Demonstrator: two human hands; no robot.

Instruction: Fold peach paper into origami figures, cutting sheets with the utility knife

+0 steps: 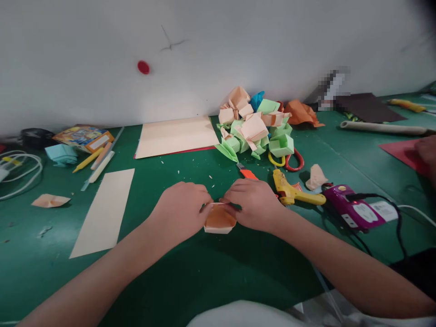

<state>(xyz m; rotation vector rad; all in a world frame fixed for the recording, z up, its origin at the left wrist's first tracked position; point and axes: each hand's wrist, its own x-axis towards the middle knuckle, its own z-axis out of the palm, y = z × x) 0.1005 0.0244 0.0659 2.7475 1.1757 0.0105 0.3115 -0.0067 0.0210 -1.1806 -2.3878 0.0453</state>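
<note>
A small folded paper box point(220, 219), pale peach with a deeper orange inside, sits on the green table in front of me. My left hand point(185, 204) pinches its far left corner between thumb and fingers. On the other side, my right hand point(254, 202) grips the far right corner in the same way. The box's near wall stands up, and its far corners are partly hidden by my fingers. Just beyond my right hand lies an orange utility knife point(248, 173), partly covered by that hand. A yellow hot glue gun point(296, 193) rests to its right.
Behind my hands are a heap of folded paper pieces point(254, 127), cream sheets point(177, 136) and red-handled scissors point(294, 160). A cream strip point(104, 213) and markers point(102, 165) lie left. At right are a purple power strip point(361, 209) with cords and another person's hand point(425, 150) by red paper.
</note>
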